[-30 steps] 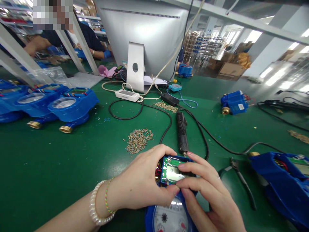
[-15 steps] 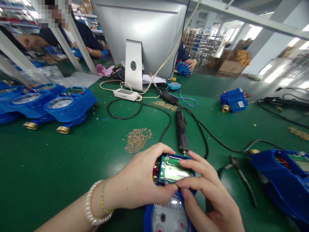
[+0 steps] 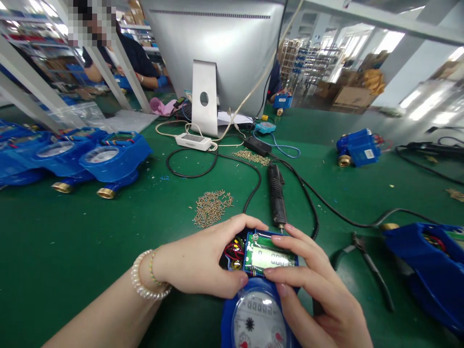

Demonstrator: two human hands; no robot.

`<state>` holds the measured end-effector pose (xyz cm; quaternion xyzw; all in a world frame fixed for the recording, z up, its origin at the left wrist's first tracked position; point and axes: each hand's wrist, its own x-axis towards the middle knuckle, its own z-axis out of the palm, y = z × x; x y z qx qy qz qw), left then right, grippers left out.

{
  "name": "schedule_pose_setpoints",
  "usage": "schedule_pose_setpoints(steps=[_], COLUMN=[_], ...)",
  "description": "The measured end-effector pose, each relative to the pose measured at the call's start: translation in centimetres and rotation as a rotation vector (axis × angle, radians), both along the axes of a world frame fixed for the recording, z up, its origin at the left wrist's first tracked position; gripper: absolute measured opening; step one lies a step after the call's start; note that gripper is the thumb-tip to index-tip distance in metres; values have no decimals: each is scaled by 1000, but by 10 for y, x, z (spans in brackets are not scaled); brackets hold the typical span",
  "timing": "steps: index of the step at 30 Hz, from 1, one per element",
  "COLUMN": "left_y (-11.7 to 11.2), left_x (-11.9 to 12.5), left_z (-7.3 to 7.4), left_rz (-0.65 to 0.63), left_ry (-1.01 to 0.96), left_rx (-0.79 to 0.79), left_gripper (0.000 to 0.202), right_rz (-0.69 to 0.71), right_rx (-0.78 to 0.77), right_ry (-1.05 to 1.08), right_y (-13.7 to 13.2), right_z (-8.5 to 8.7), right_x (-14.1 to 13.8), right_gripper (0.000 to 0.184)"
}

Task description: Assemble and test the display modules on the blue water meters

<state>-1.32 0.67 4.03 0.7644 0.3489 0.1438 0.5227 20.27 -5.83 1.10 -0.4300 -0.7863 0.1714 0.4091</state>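
Observation:
A blue water meter (image 3: 258, 309) with a round clear dial is in front of me at the bottom centre. In its upper box sits a green circuit board (image 3: 250, 251) with a lit LCD display; red and other wires show at the left. My left hand (image 3: 199, 263) grips the box from the left, thumb on the near edge, fingers over the far edge. From the right, my right hand (image 3: 321, 285) holds the same box, fingertips on the board's edges and thumb near the dial. An electric screwdriver (image 3: 277, 195) lies just beyond the box.
Left of the screwdriver is a screw pile (image 3: 213, 209). Pliers (image 3: 369, 266) and another blue meter (image 3: 427, 270) lie right. Several blue meters (image 3: 119, 157) stand left; a monitor (image 3: 217, 53) stands behind trailing cables. Co-workers sit across the bench.
My left thumb has drawn back left from the board's near edge, exposing more wires and dial. The display digits look different. The view has shifted slightly.

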Motion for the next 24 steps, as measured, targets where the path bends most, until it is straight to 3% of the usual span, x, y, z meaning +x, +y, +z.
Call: schedule_pose_setpoints(steps=[7,13,18,20,22,24], left_y=[7,-4,-14,-19,-23,-26], left_x=[-8,13,20,19,19,20], left_z=[1,-5,-8,-8,-9,-9], left_rz=[-98,166,185,194,213,227], left_ry=[6,-60,-95,-95,-90,-83], left_rx=[6,101,30,16,37,63], left_gripper=[74,64,57,58,58,58], right_rz=[12,46,192,16,-258,-409], right_rx=[0,-45,-282,-320,-329,-352], right_ry=[21,15,67,138,97,52], right_y=[0,4,26,49,81,113], right_z=[-3,3,6,4,-2,-9], right_x=[2,4,24,30,31,25], right_gripper=[25,25,18,27,47,70])
